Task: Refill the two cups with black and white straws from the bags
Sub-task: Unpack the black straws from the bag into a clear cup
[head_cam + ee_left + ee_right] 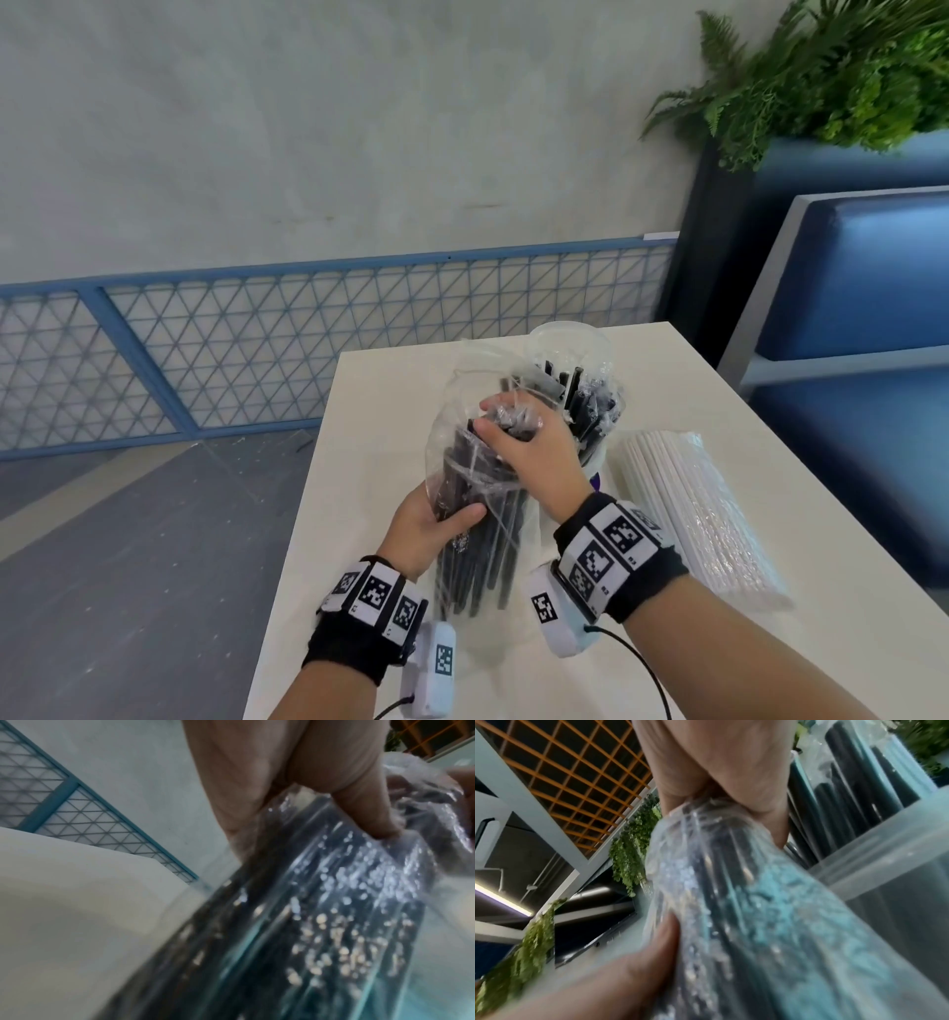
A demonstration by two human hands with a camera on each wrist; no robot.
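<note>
Your left hand (429, 519) gripped the bag of black straws (475, 514) at frame centre; your right hand (534, 452) clutched its top, seemingly bunched. You did well to steady it low and free the straws toward the cup (575, 380) just above.

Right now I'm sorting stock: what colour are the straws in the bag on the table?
White straws, clearest in the head view.

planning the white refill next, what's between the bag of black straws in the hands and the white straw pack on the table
In the head view, the right hand and the clear cup of black straws sit between the black straw bag and the white straw pack.
</note>
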